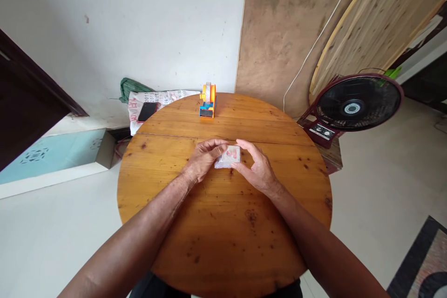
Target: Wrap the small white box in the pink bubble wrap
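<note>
A small flat packet in clear, shiny plastic with a reddish print (228, 157) is held just over the middle of a round wooden table. My left hand (206, 157) pinches its left side, the thumb lying along the top edge. At the right side, my right hand (257, 167) curves in a C shape, thumb at the lower corner and index finger by the upper corner. Its remaining fingers are mostly hidden. Beyond both hands, a tape dispenser (207, 102) in orange and blue with a clear roll stands near the table's far edge.
The round wooden table (226, 223) fills the centre. Behind its left edge, a phone (147, 111) lies on a printed white sack (134, 123) beside a green bag (132, 87). A dark red fan (352, 108) stands right, near a hanging white cable (316, 42). A wall rises behind.
</note>
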{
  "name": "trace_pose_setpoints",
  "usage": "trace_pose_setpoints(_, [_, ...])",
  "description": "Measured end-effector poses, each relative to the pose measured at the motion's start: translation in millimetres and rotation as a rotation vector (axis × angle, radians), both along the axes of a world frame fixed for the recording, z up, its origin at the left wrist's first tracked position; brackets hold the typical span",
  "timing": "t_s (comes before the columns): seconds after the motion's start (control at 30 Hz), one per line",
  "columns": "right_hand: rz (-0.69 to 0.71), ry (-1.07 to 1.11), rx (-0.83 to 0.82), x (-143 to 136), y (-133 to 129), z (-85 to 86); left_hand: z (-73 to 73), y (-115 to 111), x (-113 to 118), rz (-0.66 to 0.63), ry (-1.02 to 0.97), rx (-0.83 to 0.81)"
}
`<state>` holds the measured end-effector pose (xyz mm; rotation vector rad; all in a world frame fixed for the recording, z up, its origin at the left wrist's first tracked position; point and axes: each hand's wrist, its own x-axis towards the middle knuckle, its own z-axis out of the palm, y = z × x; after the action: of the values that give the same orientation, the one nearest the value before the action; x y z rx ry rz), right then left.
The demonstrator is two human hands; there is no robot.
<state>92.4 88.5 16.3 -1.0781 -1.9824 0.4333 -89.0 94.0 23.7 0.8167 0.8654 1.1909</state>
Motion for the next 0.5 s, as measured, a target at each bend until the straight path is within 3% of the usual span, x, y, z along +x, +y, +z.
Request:
trace_pose_setpoints(0.2, [0.033, -0.001, -0.107, -1.0, 1.7, -3.4, 1.2, 1.6, -1.5, 0.050, 0.064, 0.050])
trace_pose_setpoints(0.37, [0.069, -0.088, -0.276, -0.6, 2.3, 4.8, 5.7, 2.7, -5.0, 0.132, 0.084, 0.035])
trace_pose_setpoints(0.5, [0.047, -0.142, -0.291, -1.6, 1.2, 9.3, 6.0, 2.6, -5.1, 0.173, 0.198, 0.113])
